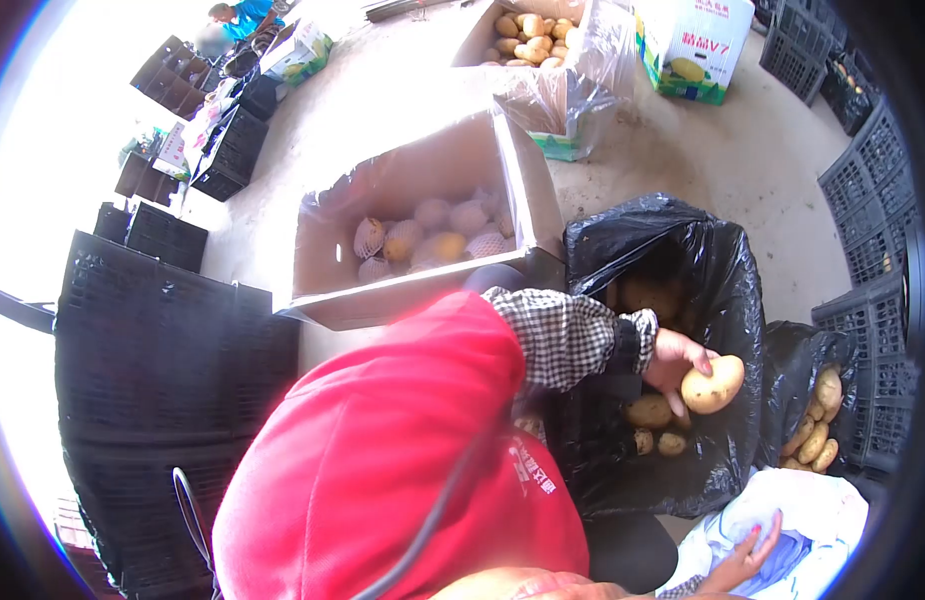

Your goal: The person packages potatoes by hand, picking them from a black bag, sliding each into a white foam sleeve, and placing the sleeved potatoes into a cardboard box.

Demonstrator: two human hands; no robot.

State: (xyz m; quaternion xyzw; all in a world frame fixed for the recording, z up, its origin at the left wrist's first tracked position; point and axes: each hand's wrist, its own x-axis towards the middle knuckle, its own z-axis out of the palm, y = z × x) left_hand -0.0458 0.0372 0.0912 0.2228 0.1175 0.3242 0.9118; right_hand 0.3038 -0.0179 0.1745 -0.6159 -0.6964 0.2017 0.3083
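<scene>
My left hand [673, 366], in a checkered sleeve, is closed on a pale yellow potato [713, 385]. It is above a container lined with a black plastic bag [663, 480], where several potatoes [648, 411] lie. At the lower right, my right hand [751, 562] is at a white bag [833, 505] with pale bluish contents. Its fingers are stretched apart, and no held thing shows in them. Beyond my left arm stands an open carton [403, 295] lined with clear plastic. Inside it are several potatoes [433, 235], many in white foam nets.
Another black-lined container [783, 345] holds potatoes at the right. Black crates [868, 170] line the right side; a dark crate stack [153, 370] stands left. Farther off are a potato carton [553, 90], a printed white carton [693, 45] and a person in blue [251, 18].
</scene>
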